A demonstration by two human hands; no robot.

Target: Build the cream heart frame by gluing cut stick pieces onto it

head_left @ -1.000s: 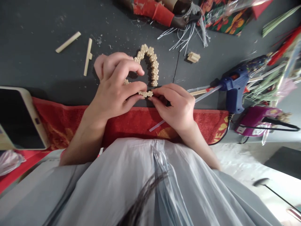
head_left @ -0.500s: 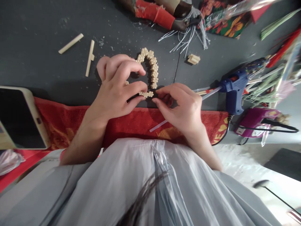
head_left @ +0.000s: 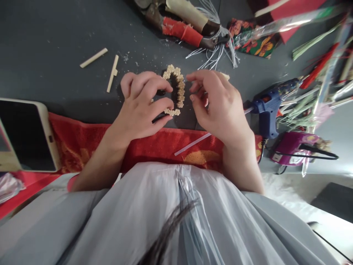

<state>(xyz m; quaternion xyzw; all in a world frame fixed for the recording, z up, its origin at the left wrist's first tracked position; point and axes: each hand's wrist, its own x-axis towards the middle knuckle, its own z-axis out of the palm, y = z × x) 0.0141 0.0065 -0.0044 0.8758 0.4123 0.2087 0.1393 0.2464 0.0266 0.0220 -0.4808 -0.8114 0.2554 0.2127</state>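
Note:
A ring of small pale flower-shaped pieces (head_left: 181, 90) rests on the dark table, its left part hidden behind fingers. My left hand (head_left: 140, 103) lies over that side, with thumb and index finger closed on the ring's near end and the other fingers arched above it. To the right of the ring, my right hand (head_left: 217, 103) hovers with thumb and index finger apart and nothing visible between them. Just behind its knuckles a pale bundle of short sticks (head_left: 225, 76) is mostly covered.
Two pale sticks (head_left: 93, 58) lie at the left. Pliers with a red-wrapped handle (head_left: 182, 31) are at the back. A blue glue gun (head_left: 268, 114) and purple box (head_left: 295, 147) stand right. A red towel (head_left: 154, 147) with a clear glue stick (head_left: 191, 144) lines the front; a phone (head_left: 26, 136) is far left.
My right hand has drawn back from the ring's near end, upward and to the right, and its fingers have parted. My left hand stays on the ring. The whole view has shifted slightly.

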